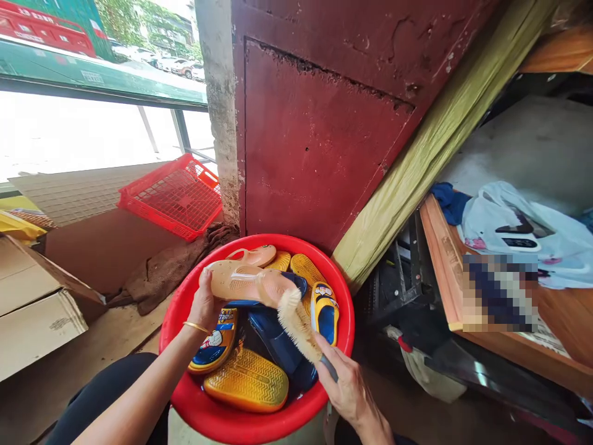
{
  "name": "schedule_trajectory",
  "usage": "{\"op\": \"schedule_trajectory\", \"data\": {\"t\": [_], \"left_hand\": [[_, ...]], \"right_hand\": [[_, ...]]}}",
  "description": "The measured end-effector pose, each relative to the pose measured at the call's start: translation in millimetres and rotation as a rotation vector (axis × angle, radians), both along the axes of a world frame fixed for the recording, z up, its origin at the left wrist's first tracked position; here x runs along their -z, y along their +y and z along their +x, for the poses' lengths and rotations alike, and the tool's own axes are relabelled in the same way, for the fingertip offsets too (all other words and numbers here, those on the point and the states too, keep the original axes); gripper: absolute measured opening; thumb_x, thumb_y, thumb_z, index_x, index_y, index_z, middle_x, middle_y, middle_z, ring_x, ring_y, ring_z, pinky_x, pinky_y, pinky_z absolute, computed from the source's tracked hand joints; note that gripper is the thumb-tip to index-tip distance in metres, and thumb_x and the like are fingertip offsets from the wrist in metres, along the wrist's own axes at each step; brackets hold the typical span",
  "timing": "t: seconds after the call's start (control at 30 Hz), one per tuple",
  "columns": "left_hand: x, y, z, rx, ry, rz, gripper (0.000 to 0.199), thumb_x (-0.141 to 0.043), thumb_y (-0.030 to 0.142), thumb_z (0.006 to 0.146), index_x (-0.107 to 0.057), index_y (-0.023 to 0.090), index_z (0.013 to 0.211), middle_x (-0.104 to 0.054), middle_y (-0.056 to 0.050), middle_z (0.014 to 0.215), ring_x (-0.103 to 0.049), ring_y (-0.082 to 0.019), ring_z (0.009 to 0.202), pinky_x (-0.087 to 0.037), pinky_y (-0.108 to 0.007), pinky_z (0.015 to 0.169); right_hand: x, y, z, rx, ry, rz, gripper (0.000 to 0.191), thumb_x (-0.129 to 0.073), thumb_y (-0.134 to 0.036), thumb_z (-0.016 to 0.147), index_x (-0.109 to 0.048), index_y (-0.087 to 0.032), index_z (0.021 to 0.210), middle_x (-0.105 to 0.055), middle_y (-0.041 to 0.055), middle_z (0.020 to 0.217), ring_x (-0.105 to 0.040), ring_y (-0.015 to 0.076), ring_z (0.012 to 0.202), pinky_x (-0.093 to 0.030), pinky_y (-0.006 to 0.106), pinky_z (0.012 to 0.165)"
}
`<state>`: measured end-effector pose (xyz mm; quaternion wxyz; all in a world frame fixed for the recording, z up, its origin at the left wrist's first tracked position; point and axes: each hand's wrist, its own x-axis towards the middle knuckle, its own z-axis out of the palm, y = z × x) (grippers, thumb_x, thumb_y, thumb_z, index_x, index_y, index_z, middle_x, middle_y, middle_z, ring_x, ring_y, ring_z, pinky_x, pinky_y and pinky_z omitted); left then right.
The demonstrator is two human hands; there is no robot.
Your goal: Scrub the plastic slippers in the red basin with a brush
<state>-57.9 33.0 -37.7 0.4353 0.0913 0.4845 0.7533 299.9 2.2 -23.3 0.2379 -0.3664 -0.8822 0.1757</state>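
My left hand (207,303) is closed around one end of a beige sandal (245,281), holding it over a red basin (333,383). In my right hand (345,386) is a scrub brush (299,327) with pale bristles and a grey handle; its bristle tip is at the sandal's right end. Below in the basin are several slippers: a yellow sole-up slipper (248,380), a cartoon slipper (215,346) at the left, a yellow and blue slipper (325,312) at the right, dark blue slippers (275,343) in the middle and another beige sandal (254,255) at the back.
A dark red door (315,136) rises behind the basin. A red plastic crate (178,198) and cardboard boxes (37,303) are at the left. On the right stands a wooden table (445,266) with a white plastic bag (509,228); a yellow-green cloth (417,167) hangs nearby.
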Motion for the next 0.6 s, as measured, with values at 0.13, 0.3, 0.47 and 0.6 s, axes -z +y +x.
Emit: {"op": "schedule_trajectory", "data": {"t": [0.13, 0.3, 0.47, 0.6], "left_hand": [[-6.8, -1.4, 1.6, 0.071, 0.006, -0.013, 0.052, -0.049, 0.058, 0.094, -0.069, 0.013, 0.111, -0.080, -0.011, 0.093, -0.077, -0.025, 0.085, -0.063, -0.031, 0.069], [-9.8, -4.9, -4.1, 0.120, 0.049, -0.130, 0.063, -0.047, 0.066, 0.093, -0.069, 0.012, 0.116, -0.080, -0.015, 0.103, -0.076, -0.029, 0.097, -0.063, -0.036, 0.079], [-17.9, -9.0, 7.2, 0.252, -0.044, 0.059, 0.080, -0.038, 0.078, 0.088, -0.065, 0.015, 0.128, -0.074, -0.015, 0.127, -0.063, -0.033, 0.127, -0.054, -0.043, 0.104], [-21.8, -13.8, 19.8, 0.400, -0.182, 0.141, 0.091, -0.036, 0.085, 0.083, -0.058, 0.016, 0.138, -0.071, -0.016, 0.132, -0.060, -0.038, 0.129, -0.053, -0.052, 0.102]], "right_hand": [[4.1, -2.4, 3.7, 0.025, -0.086, -0.040, 0.054, -0.043, -0.019, 0.099, -0.049, -0.032, 0.151, -0.074, 0.0061, 0.118, -0.073, 0.0204, 0.102, -0.057, 0.028, 0.091], [0.5, -13.0, -5.1, -0.046, -0.230, -0.135, 0.050, -0.048, -0.022, 0.098, -0.058, -0.038, 0.144, -0.077, 0.0028, 0.095, -0.073, 0.0215, 0.084, -0.057, 0.032, 0.087], [-6.7, -12.2, -33.6, -0.112, -0.198, -0.130, 0.051, -0.043, -0.026, 0.102, -0.047, -0.036, 0.152, -0.075, 0.0047, 0.102, -0.072, 0.0220, 0.088, -0.056, 0.030, 0.083], [-12.3, -0.9, -83.6, -0.054, -0.282, 0.022, 0.054, -0.038, -0.024, 0.103, -0.041, -0.031, 0.156, -0.071, 0.0081, 0.099, -0.070, 0.0210, 0.078, -0.053, 0.027, 0.070]]}}
